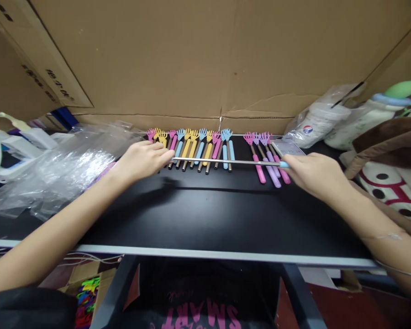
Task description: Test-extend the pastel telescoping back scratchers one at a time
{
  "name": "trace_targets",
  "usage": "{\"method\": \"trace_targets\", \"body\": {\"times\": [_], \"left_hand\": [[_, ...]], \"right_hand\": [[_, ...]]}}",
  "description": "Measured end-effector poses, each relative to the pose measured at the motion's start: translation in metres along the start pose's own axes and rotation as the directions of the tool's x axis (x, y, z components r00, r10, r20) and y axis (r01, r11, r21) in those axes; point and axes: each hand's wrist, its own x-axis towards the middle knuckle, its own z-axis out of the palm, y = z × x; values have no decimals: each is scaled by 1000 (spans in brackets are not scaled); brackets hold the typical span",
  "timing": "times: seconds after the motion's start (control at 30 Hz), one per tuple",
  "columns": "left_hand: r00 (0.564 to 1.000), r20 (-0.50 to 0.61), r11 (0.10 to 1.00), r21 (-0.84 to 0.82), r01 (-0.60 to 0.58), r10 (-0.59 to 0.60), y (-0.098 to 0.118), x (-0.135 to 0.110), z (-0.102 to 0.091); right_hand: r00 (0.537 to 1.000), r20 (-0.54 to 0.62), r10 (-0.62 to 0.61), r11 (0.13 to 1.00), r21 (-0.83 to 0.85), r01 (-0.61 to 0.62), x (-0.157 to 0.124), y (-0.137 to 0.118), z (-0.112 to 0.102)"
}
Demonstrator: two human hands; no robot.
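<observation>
Stretched level above the black table is a telescopic back scratcher [226,161], its metal rod drawn out long. My left hand [145,159] is closed round its left end, where a bit of blue shows; the rest of that end is hidden in the fingers. At the other end, my right hand [317,173] grips a light blue part. Behind the rod lies a row of back scratchers [200,148] with pink, yellow and blue hand-shaped heads. Closer to my right hand is a smaller group of pink and purple back scratchers [265,157].
Clear plastic bags [55,169] are heaped on the left, beside white plugs and cables [23,137]. To the right are a phone-like flat object [289,147], a bagged cup [317,121], a bottle [373,114] and a plush item [390,178]. Cardboard [192,59] walls the back.
</observation>
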Motion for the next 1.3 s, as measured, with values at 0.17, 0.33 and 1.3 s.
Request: {"method": "trace_targets", "body": {"times": [0.17, 0.33, 1.3], "left_hand": [[989, -128, 993, -82, -84, 73, 41, 38, -13], [983, -179, 990, -123, -65, 42, 59, 57, -21], [982, 106, 983, 112, 147, -159, -54, -43, -10]], "right_hand": [[996, -79, -45, 999, 23, 47, 23, -52, -17], [995, -96, -40, 999, 29, 43, 35, -75, -26], [964, 24, 266, 957, -126, -261, -35, 70, 23]]}}
